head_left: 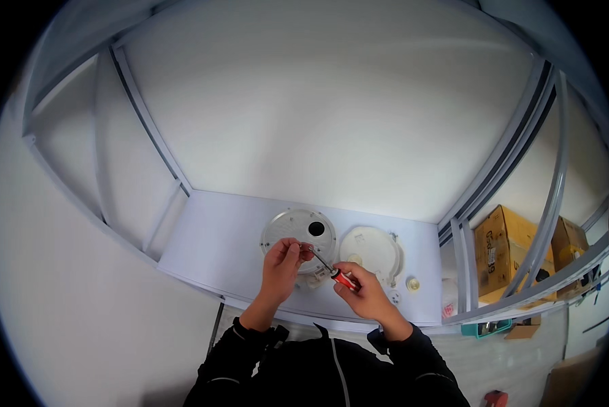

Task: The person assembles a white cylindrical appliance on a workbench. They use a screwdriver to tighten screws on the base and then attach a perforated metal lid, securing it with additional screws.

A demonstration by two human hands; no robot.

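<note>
My right hand (365, 293) is closed around the red handle of a screwdriver (345, 279), its metal shaft slanting up and left. Close to the screwdriver's tip, the fingers of my left hand (282, 270) are pinched together. Whatever they hold is too small to make out. Both hands are over the near side of a round silver metal housing (287, 226), which has a dark round hole. To its right lies a round white cover (372, 245). Below the hands, partly hidden, a small pale piece (316, 279) rests at the housing's near edge.
The white tabletop (213, 234) carries a small yellowish round piece (413, 283) and a small white disc (394, 296) on the right. Grey frame posts (464, 261) bound the bench. Beyond them are cardboard boxes (508, 247) and a teal basket (486, 329). A red object (496, 398) sits on the floor.
</note>
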